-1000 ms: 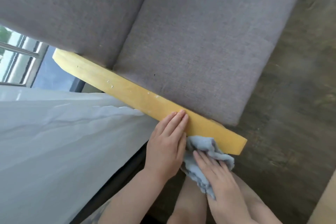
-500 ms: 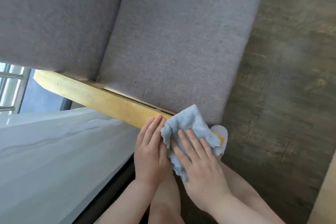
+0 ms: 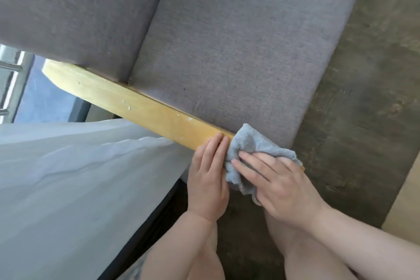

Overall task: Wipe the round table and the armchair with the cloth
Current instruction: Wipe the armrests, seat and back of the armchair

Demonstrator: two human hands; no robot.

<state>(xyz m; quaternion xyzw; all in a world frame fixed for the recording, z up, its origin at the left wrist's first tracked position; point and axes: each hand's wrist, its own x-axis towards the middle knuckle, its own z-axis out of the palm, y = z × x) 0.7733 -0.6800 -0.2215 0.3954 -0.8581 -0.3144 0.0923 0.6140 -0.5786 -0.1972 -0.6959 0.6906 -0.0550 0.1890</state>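
Head view: right hand (image 3: 279,186) presses the cloth (image 3: 254,145) flat-fingered on the armchair (image 3: 238,52) armrest's near end; left hand (image 3: 208,179) rests alongside, fingers straight. Best sweep firmly along the wood

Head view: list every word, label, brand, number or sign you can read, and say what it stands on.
None: no text shows anywhere in this view.
The cloth, wooden armrest, grey cushions, white curtain and floor are all bare of print or labels.
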